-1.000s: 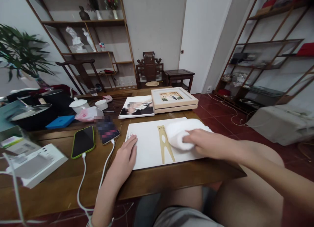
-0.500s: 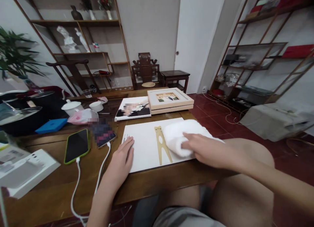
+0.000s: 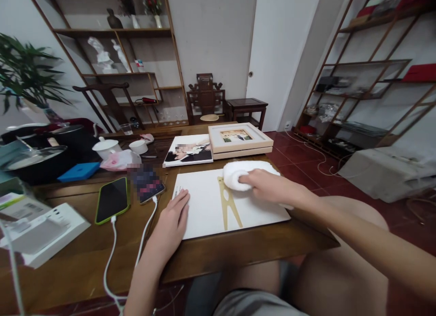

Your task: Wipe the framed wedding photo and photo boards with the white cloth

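A white board [image 3: 204, 207] lies flat on the wooden table [image 3: 238, 248] in front of me. My left hand [image 3: 172, 218] rests flat on the board's left edge, fingers stretched out. My right hand [image 3: 267, 186] presses a bunched white cloth [image 3: 238, 173] against the board's far side, fingers curled over it. A thin gold clip-shaped piece [image 3: 228, 207] lies on the board, its top end just under the cloth.
Beyond the board sit a light wooden picture frame [image 3: 240, 139] and a photo print [image 3: 189, 151]. Left of the board are two phones [image 3: 112, 199] on white charging cables [image 3: 111, 257], a white box [image 3: 44, 232], cups and black pots. Shelves line both walls.
My right hand has slid the cloth away from me and to the left, up to the board's far edge. The left hand has stayed on the board's left edge.
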A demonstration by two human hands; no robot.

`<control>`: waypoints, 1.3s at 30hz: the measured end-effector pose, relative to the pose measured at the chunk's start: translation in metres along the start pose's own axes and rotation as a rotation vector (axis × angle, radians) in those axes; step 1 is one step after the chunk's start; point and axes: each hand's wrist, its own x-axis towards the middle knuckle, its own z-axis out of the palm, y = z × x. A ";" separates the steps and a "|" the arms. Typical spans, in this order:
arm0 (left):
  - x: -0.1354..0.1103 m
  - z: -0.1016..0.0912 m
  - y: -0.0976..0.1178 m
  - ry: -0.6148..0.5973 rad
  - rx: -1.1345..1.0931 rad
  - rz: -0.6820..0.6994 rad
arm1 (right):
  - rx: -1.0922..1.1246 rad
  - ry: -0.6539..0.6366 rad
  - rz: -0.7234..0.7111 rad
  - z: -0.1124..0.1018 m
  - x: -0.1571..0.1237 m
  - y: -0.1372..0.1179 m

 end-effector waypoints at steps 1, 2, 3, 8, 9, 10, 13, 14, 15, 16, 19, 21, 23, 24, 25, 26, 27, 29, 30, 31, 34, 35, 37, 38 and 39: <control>0.000 0.000 0.000 -0.002 0.002 -0.003 | -0.009 0.021 -0.003 0.000 0.011 0.000; 0.000 0.000 0.000 -0.002 0.005 -0.006 | -0.015 0.040 -0.004 0.001 0.019 -0.001; 0.000 0.001 -0.001 -0.003 0.008 -0.009 | -0.021 0.057 -0.009 0.003 0.026 -0.003; 0.000 0.002 -0.002 0.003 0.017 -0.004 | -0.045 0.088 -0.033 0.019 0.015 -0.032; 0.000 0.002 -0.001 0.004 0.014 -0.001 | -0.044 0.084 -0.054 0.023 0.005 -0.041; 0.000 0.002 -0.001 0.005 0.010 0.000 | -0.043 0.079 -0.077 0.026 -0.006 -0.049; 0.000 0.002 -0.001 0.010 -0.009 0.002 | -0.036 0.018 -0.127 0.032 -0.041 -0.074; 0.000 0.002 -0.001 0.009 -0.016 0.001 | -0.031 -0.021 -0.132 0.033 -0.050 -0.080; 0.000 0.002 -0.001 0.010 -0.023 -0.001 | -0.022 -0.061 -0.136 0.033 -0.056 -0.084; 0.000 0.002 -0.002 0.010 -0.028 -0.003 | -0.011 -0.088 -0.142 0.032 -0.060 -0.087; -0.001 0.002 -0.002 0.006 -0.027 -0.004 | 0.020 -0.061 -0.151 0.027 -0.055 -0.081; 0.000 0.002 -0.001 0.003 -0.018 -0.002 | 0.034 -0.006 -0.132 0.022 -0.040 -0.071; 0.000 0.002 -0.001 0.002 -0.008 -0.003 | 0.023 0.031 -0.093 0.017 -0.019 -0.059; 0.000 0.002 0.000 0.001 -0.004 -0.004 | 0.009 0.048 -0.076 0.015 -0.008 -0.054; 0.000 0.002 0.000 0.000 0.000 -0.004 | -0.009 0.058 -0.065 0.013 0.004 -0.049; 0.000 0.001 0.000 -0.003 0.001 -0.004 | -0.026 0.065 -0.060 0.011 0.015 -0.045; 0.000 0.001 0.000 -0.005 0.002 -0.003 | -0.042 0.069 -0.059 0.010 0.025 -0.042; 0.000 0.001 0.001 -0.006 0.001 0.003 | -0.063 0.069 -0.058 0.009 0.041 -0.038; 0.000 0.000 0.000 -0.005 0.000 0.006 | -0.070 0.069 -0.054 0.009 0.047 -0.037; 0.000 0.000 0.000 -0.003 -0.001 0.008 | -0.074 0.071 -0.048 0.010 0.050 -0.037; 0.000 0.000 -0.001 -0.001 -0.004 0.009 | -0.078 0.077 -0.028 0.014 0.047 -0.042; 0.000 0.001 -0.001 -0.002 -0.005 0.010 | -0.086 0.081 -0.020 0.016 0.042 -0.046; 0.000 0.002 -0.002 -0.002 -0.002 0.014 | -0.109 0.063 -0.014 0.021 0.026 -0.056; 0.000 0.002 -0.002 0.001 0.001 0.015 | -0.121 0.051 -0.026 0.024 0.015 -0.062; 0.000 0.003 -0.002 0.003 0.004 0.016 | -0.130 0.047 -0.047 0.028 0.004 -0.068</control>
